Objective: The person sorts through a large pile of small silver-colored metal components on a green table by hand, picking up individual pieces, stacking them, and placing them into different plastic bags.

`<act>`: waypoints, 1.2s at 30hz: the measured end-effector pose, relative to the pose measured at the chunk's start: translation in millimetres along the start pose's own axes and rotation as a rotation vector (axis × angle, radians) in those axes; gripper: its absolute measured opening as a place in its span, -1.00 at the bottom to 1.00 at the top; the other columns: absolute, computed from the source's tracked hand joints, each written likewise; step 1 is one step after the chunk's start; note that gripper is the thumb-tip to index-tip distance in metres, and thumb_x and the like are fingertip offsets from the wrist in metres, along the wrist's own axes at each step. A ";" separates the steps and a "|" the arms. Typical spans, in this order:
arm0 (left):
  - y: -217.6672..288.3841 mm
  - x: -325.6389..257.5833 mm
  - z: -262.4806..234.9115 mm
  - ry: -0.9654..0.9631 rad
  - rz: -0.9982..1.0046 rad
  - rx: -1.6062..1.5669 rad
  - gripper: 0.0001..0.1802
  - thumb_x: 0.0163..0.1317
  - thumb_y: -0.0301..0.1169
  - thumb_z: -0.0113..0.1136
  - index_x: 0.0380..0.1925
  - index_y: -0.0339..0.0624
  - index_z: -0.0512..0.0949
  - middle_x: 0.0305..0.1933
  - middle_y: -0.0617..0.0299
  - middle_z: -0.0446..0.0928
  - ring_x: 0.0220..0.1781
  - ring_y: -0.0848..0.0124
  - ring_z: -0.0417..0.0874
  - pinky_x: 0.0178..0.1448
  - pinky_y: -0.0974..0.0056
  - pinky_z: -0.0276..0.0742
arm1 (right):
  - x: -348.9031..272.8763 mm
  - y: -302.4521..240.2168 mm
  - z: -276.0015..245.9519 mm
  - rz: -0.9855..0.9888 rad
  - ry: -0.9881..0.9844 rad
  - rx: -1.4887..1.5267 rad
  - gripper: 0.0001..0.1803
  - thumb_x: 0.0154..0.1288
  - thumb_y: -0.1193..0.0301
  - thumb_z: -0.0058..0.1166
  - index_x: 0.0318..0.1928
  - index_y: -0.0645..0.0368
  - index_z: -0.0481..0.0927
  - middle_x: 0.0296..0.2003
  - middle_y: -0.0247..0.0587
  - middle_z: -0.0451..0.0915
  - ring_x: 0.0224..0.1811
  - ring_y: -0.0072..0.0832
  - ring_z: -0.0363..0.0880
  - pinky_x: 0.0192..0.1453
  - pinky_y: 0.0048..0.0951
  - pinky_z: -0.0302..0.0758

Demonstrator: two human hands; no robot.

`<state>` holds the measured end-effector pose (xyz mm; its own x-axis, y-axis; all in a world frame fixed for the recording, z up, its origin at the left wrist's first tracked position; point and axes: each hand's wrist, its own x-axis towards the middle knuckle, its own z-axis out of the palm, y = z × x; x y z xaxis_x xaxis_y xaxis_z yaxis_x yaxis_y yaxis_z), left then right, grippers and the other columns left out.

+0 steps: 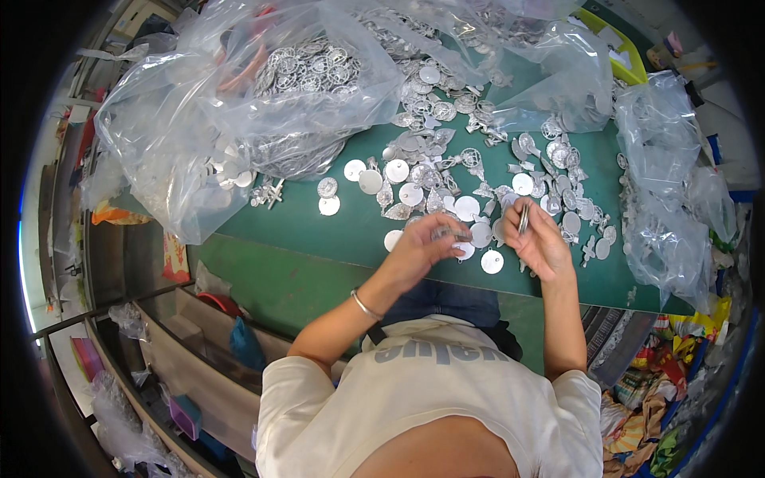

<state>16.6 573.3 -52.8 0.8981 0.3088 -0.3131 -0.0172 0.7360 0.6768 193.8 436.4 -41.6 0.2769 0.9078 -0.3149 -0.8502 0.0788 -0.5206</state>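
Observation:
Above the near edge of the green table, my left hand (416, 252) is closed, its fingers and thumb pinching a small stack of silvery metal medallions (451, 234) seen nearly edge-on. To its right, my right hand (545, 248) grips thin metal medallions (523, 218), also edge-on, between thumb and fingers. How many pieces each hand has cannot be made out. Between the hands lie loose round medallions, one a plain white-faced disc (492, 261) with a small loop. A heap of mixed silvery charms (430, 171) spreads just beyond my fingers.
A large clear plastic bag (183, 119) full of openwork round charms (311, 68) stands at the back left. More plastic bags (665, 175) lie along the right side. A yellow-green tray (625, 52) sits at the back right. Open drawers (203, 334) are at lower left.

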 end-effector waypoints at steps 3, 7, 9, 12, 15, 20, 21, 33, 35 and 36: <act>-28.5 -18.4 3.2 0.008 -0.033 -0.361 -0.94 0.15 -0.54 0.03 -0.36 -0.24 0.43 -0.15 0.10 0.45 0.04 0.30 0.46 0.05 0.19 0.41 | -3.4 13.8 3.1 -0.006 -0.028 -0.249 -0.85 0.31 0.38 -0.04 -0.26 0.19 0.35 -0.40 -0.31 0.37 -0.53 -0.66 0.26 -0.56 -0.67 0.15; -38.2 -24.8 11.6 -0.171 -0.121 -0.718 -0.79 0.18 -0.32 -0.06 -0.34 -0.23 0.45 -0.18 0.17 0.46 0.03 0.30 0.44 0.13 0.11 0.30 | -18.1 33.7 41.6 -0.013 0.128 -0.641 -0.85 0.17 0.53 0.08 -0.26 0.16 0.39 -0.48 -0.40 0.39 -0.46 -0.66 0.39 -0.45 -0.62 0.35; -27.0 -25.4 27.4 0.053 -0.236 -0.716 -0.78 0.20 -0.34 -0.06 -0.27 -0.24 0.45 -0.14 0.19 0.46 -0.01 0.33 0.46 0.12 0.14 0.33 | -16.9 49.3 43.0 -0.220 0.092 -0.947 -0.79 0.11 0.52 0.13 -0.25 0.18 0.40 -0.44 -0.33 0.43 -0.43 -0.59 0.46 -0.39 -0.57 0.41; -38.4 -18.8 29.2 0.116 -0.217 -0.714 -0.73 0.27 -0.28 -0.08 -0.15 -0.20 0.44 -0.10 0.22 0.48 -0.01 0.37 0.47 0.13 0.22 0.35 | -19.1 62.2 50.4 -0.424 0.133 -1.416 -0.65 -0.01 0.47 0.20 -0.19 0.23 0.40 -0.36 -0.17 0.49 -0.35 -0.40 0.50 -0.24 -0.40 0.39; -39.5 -18.3 31.3 0.160 -0.190 -0.708 -0.68 0.30 -0.19 -0.09 -0.09 -0.16 0.42 -0.05 0.22 0.46 0.04 0.36 0.44 0.15 0.20 0.33 | -20.9 67.8 54.8 -0.507 0.125 -1.704 -0.58 -0.05 0.43 0.18 -0.13 0.25 0.39 -0.30 -0.10 0.46 -0.23 -0.22 0.40 -0.03 -0.25 0.24; -31.3 -23.0 37.9 0.256 -0.264 -0.698 -0.65 0.31 -0.15 -0.05 -0.04 -0.11 0.42 -0.04 0.21 0.45 -0.01 0.37 0.47 -0.01 0.22 0.44 | -19.9 63.1 58.9 -0.667 0.110 -1.828 -0.58 -0.04 0.41 0.18 -0.12 0.24 0.44 -0.26 -0.08 0.42 -0.16 -0.19 0.35 -0.09 -0.22 0.22; -37.7 -24.0 27.2 0.165 -0.250 -0.658 -0.67 0.30 -0.17 -0.02 -0.07 -0.12 0.43 -0.08 0.22 0.47 -0.07 0.39 0.49 -0.10 0.28 0.45 | -18.3 58.4 52.8 -0.736 0.136 -1.812 -0.57 -0.05 0.40 0.20 -0.11 0.24 0.45 -0.26 -0.08 0.43 -0.14 -0.19 0.34 -0.11 -0.21 0.23; -11.2 -12.8 2.2 0.267 0.566 1.487 -0.76 0.04 -0.49 0.12 -0.23 -0.12 0.54 -0.35 0.14 0.47 -0.36 0.28 0.56 -0.38 0.26 0.50 | -1.2 46.0 4.3 -0.368 0.237 -1.750 -0.70 0.00 0.49 0.23 -0.23 0.25 0.46 -0.48 -0.28 0.46 -0.43 -0.39 0.40 -0.27 -0.40 0.29; -3.5 -0.4 2.0 0.167 0.542 1.719 -0.73 0.00 -0.49 0.13 -0.22 -0.12 0.53 -0.31 0.15 0.43 -0.32 0.25 0.55 -0.36 0.22 0.51 | -4.9 41.0 1.7 -0.362 0.318 -1.161 -0.75 0.10 0.52 0.15 -0.19 0.28 0.45 -0.50 -0.33 0.49 -0.47 -0.54 0.41 -0.33 -0.51 0.30; 0.8 5.0 0.2 0.108 0.522 1.812 -0.70 -0.03 -0.50 0.15 -0.21 -0.12 0.53 -0.30 0.15 0.41 -0.30 0.23 0.55 -0.34 0.19 0.50 | -6.6 37.8 0.6 -0.355 0.349 -0.865 -0.77 0.15 0.54 0.12 -0.17 0.29 0.44 -0.50 -0.36 0.50 -0.49 -0.62 0.41 -0.36 -0.56 0.30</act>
<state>21.2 575.3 -53.6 0.9274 0.3459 0.1422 0.2438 -0.8473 0.4718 159.6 433.6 -58.7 0.6859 0.7069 -0.1727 -0.1124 -0.1316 -0.9849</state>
